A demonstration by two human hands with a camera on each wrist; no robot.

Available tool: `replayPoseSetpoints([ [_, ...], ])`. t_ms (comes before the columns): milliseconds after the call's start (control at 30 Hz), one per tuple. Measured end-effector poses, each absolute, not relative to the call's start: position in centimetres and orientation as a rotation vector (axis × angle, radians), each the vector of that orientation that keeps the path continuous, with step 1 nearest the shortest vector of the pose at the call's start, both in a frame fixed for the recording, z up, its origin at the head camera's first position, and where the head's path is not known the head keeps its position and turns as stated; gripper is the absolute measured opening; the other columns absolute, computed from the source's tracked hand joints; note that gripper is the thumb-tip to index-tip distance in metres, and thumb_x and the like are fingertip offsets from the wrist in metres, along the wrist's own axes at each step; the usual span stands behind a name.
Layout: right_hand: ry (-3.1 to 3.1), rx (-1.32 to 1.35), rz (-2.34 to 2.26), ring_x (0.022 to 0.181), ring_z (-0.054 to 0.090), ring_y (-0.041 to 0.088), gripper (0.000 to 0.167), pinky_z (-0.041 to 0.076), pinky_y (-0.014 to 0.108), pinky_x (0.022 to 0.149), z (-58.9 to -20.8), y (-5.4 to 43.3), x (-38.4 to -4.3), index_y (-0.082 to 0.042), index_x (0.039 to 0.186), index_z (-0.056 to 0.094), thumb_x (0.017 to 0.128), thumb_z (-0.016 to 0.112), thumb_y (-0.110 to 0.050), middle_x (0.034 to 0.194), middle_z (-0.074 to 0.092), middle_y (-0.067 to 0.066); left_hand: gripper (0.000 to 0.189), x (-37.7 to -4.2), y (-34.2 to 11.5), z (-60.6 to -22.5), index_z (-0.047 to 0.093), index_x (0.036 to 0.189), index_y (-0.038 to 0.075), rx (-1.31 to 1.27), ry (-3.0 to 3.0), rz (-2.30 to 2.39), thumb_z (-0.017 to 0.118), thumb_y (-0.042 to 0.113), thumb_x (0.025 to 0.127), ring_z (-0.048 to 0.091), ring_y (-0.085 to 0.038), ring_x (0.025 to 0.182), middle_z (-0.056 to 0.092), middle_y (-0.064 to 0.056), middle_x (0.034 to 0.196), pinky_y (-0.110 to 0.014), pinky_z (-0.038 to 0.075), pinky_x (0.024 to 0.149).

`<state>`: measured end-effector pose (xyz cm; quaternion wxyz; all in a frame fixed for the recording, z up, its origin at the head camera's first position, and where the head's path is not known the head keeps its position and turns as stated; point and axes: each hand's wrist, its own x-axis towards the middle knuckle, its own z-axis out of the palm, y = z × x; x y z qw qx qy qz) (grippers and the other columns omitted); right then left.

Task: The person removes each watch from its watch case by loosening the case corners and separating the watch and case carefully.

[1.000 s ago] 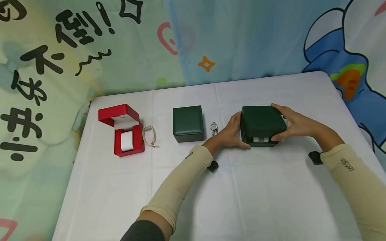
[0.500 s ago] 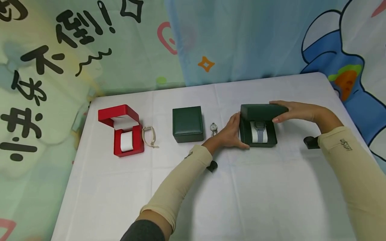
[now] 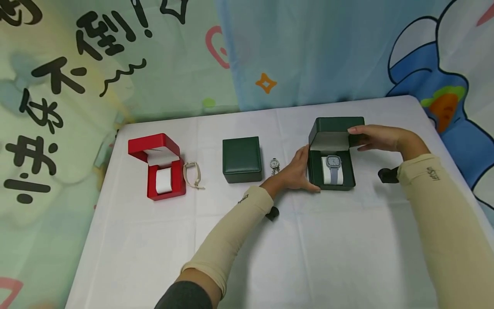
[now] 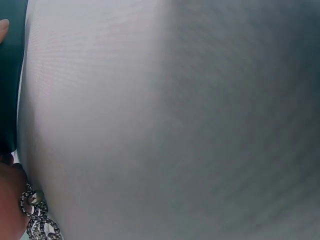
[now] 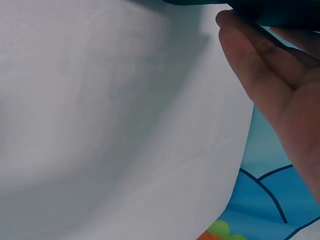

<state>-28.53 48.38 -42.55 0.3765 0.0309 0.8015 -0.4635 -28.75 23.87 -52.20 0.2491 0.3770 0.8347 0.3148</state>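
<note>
The dark green watch box (image 3: 350, 169) stands at the right of the table with its lid (image 3: 339, 123) raised. Inside it, a wristwatch (image 3: 333, 165) with a grey-blue strap is wrapped round a white cushion (image 3: 325, 171). My left hand (image 3: 294, 171) lies against the box's left side, fingers along the wall and thumb near the front corner. At the lid's right edge, my right hand (image 3: 380, 136) pinches it between thumb and fingers. The right wrist view shows those fingers (image 5: 255, 65) under the dark lid edge. A silver chain watch (image 3: 274, 165) lies just left of my left hand.
A closed green box (image 3: 241, 159) stands mid-table. Further left is an open red box (image 3: 175, 180) holding a white cushion (image 3: 164, 180), with a pale-strapped watch (image 3: 192, 175) beside it. A printed curtain (image 3: 308, 51) hangs behind the white table (image 3: 328, 240).
The green box's lid has swung up and back with my right hand, uncovering the wristwatch on its cushion. My left hand has stayed at the box's left side.
</note>
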Motion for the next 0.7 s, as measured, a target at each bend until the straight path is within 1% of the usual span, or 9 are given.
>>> replayPoseSetpoints([
  [167, 2.061, 0.085, -1.217, 0.131, -0.002, 0.055, 0.084, 0.016, 0.061, 0.105, -42.7, 48.6, -28.4, 0.006, 0.141, -0.015, 0.094, 0.028, -0.049, 0.145, -0.018, 0.032, 0.126, -28.8, 24.3, -51.9, -0.013, 0.145, 0.007, 0.988, 2.275, 0.871, 0.08, 0.035, 0.065, 0.01, -0.02, 0.141, 0.0, -0.012, 0.152, -0.024, 0.023, 0.111],
  [367, 2.215, 0.104, -1.182, 0.133, 0.003, 0.053, 0.085, 0.013, 0.062, 0.105, -42.4, 48.1, -27.0, 0.004, 0.142, -0.015, 0.094, 0.026, -0.053, 0.147, -0.013, 0.03, 0.125, -28.9, 24.5, -51.8, -0.013, 0.145, 0.008, 0.983, 2.256, 0.877, 0.08, 0.034, 0.066, 0.01, -0.021, 0.141, -0.001, -0.012, 0.152, -0.026, 0.023, 0.111],
  [467, 2.337, 0.152, -1.155, 0.134, 0.004, 0.05, 0.088, 0.011, 0.065, 0.104, -42.4, 47.7, -25.7, -0.002, 0.143, -0.016, 0.092, 0.033, -0.054, 0.148, -0.009, 0.029, 0.124, -28.9, 24.5, -51.8, -0.013, 0.145, 0.008, 0.979, 2.25, 0.879, 0.08, 0.034, 0.067, 0.01, -0.022, 0.141, -0.001, -0.012, 0.152, -0.027, 0.023, 0.111],
  [567, 2.442, 0.176, -1.111, 0.135, 0.005, 0.049, 0.091, 0.012, 0.067, 0.102, -42.7, 47.4, -24.4, -0.008, 0.144, -0.017, 0.09, 0.043, -0.051, 0.149, -0.006, 0.028, 0.124, -28.8, 24.5, -51.7, -0.013, 0.145, 0.009, 0.975, 2.252, 0.874, 0.079, 0.035, 0.067, 0.011, -0.022, 0.141, 0.0, -0.012, 0.152, -0.028, 0.024, 0.111],
  [633, 2.499, 0.176, -1.057, 0.135, 0.005, 0.049, 0.095, 0.014, 0.067, 0.101, -43.2, 47.3, -23.4, -0.007, 0.144, -0.015, 0.089, 0.049, -0.049, 0.149, -0.004, 0.028, 0.123, -28.8, 24.5, -51.5, -0.013, 0.145, 0.009, 0.972, 2.254, 0.875, 0.079, 0.034, 0.067, 0.011, -0.022, 0.141, 0.0, -0.012, 0.152, -0.028, 0.024, 0.111],
  [700, 2.56, 0.163, -1.0, 0.134, 0.01, 0.049, 0.096, 0.018, 0.065, 0.101, -43.9, 47.1, -22.3, -0.003, 0.145, -0.008, 0.087, 0.054, -0.047, 0.149, 0.001, 0.029, 0.123, -28.8, 24.5, -51.4, -0.013, 0.145, 0.008, 0.974, 2.255, 0.871, 0.079, 0.034, 0.067, 0.011, -0.022, 0.141, 0.0, -0.013, 0.151, -0.028, 0.024, 0.111],
])
